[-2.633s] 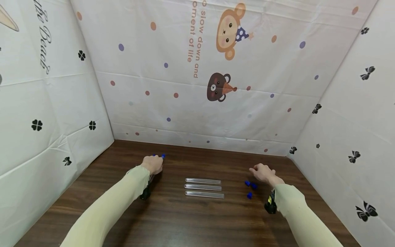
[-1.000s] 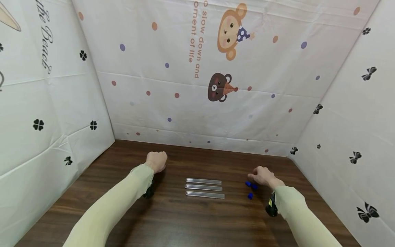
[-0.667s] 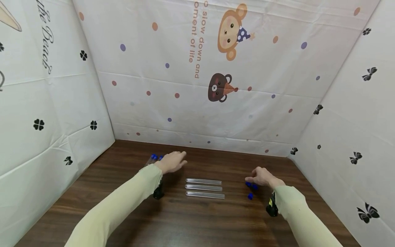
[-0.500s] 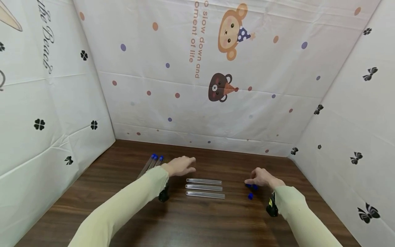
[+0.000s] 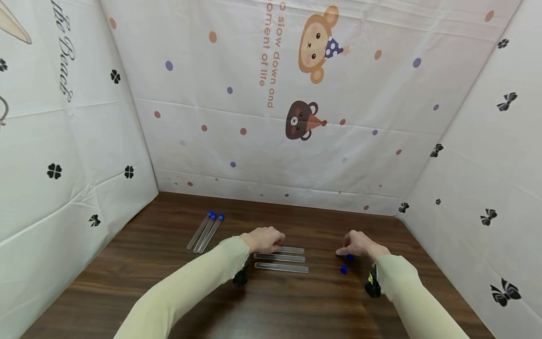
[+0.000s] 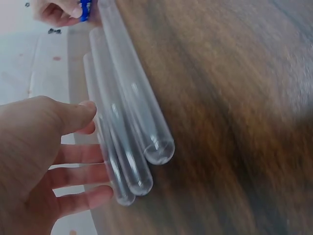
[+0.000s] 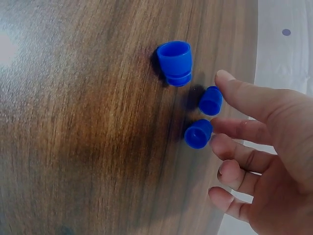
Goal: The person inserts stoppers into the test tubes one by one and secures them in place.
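Note:
Three clear, uncapped test tubes lie side by side: a far one, a middle one and a near one. My left hand is at the far tube; in the left wrist view its fingers reach to that tube's side, the thumb held off it. My right hand is over the blue caps. In the right wrist view its thumb and index finger lie either side of one blue cap, without a visible pinch. A second cap sits by the fingertips, and a third stands apart.
Three test tubes with blue caps lie slanted at the back left of the dark wooden table. White printed sheets form walls at the back and both sides.
My left hand has left the capped tubes, uncovering them, and moved right to the far uncapped tube. The right hand has shifted slightly toward the caps, covering one in the head view.

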Demonstrator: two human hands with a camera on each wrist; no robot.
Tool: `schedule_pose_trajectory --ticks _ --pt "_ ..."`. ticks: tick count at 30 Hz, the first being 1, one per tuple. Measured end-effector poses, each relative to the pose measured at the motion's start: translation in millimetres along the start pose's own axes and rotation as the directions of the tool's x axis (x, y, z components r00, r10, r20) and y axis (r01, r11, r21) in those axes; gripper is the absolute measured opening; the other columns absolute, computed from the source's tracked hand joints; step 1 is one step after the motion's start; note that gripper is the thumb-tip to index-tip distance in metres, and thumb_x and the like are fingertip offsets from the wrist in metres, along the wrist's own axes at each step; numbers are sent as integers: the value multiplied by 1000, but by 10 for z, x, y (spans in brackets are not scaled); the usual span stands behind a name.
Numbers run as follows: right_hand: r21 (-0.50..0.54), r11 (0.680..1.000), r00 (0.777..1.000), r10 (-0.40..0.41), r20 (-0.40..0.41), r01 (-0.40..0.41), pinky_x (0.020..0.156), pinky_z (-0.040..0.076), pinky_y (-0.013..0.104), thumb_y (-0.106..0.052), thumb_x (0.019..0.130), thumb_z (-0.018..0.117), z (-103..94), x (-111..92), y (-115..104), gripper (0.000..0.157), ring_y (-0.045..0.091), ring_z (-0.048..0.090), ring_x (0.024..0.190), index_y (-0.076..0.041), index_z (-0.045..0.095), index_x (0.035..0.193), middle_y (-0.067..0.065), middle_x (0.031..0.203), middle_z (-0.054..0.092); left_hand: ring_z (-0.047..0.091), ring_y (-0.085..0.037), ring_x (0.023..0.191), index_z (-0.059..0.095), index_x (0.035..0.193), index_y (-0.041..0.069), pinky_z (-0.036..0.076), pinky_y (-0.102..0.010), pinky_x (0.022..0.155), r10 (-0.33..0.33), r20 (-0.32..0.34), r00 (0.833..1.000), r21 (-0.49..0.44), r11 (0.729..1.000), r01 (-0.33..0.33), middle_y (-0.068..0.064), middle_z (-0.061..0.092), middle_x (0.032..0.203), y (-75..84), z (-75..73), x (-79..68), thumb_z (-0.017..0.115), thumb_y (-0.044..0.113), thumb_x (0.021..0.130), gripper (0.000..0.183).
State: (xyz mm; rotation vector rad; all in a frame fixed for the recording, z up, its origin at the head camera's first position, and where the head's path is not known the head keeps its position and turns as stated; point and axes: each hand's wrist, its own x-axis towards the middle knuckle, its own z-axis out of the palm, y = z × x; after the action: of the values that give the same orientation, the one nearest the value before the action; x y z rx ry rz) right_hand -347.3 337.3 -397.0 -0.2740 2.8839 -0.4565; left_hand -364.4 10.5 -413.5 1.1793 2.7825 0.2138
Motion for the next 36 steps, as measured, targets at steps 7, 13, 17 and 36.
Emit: schedule_pose_trajectory --ticks 7,13,17,36 --pt "-26 999 999 -35 -34 34 56 40 28 -19 81 77 29 -10 -8 18 14 48 60 -6 66 76 1 66 59 41 -7 64 59 88 18 33 -22 57 -13 6 1000 63 998 13 7 52 75 67 54 48 63 22 94 9" --pt "-54 997 997 -56 -49 53 59 44 30 -15 80 77 41 -15 2 13 15 51 64 -7 67 79 1 72 62 44 -8 69 60 89 19 37 -22 61 -31 -1 1000 96 995 31 6 58 83 84 85 90 65 22 92 7" --pt "-40 998 997 -54 -47 53 61 45 32 -15 82 76 44 -19 -11 12 15 52 66 -7 67 81 2 75 63 51 -8 74 63 95 18 43 -23 65 -49 -2 999 100 994 49 4 62 89 91 104 95 64 22 93 5" --pt "47 993 989 -101 -104 106 58 41 28 -18 87 71 -105 34 -293 16 13 48 63 -7 63 79 2 70 58 50 -7 60 52 136 19 36 -20 54 -36 -96 995 12 999 37 -4 71 107 -7 -210 -42 51 -4 95 46"
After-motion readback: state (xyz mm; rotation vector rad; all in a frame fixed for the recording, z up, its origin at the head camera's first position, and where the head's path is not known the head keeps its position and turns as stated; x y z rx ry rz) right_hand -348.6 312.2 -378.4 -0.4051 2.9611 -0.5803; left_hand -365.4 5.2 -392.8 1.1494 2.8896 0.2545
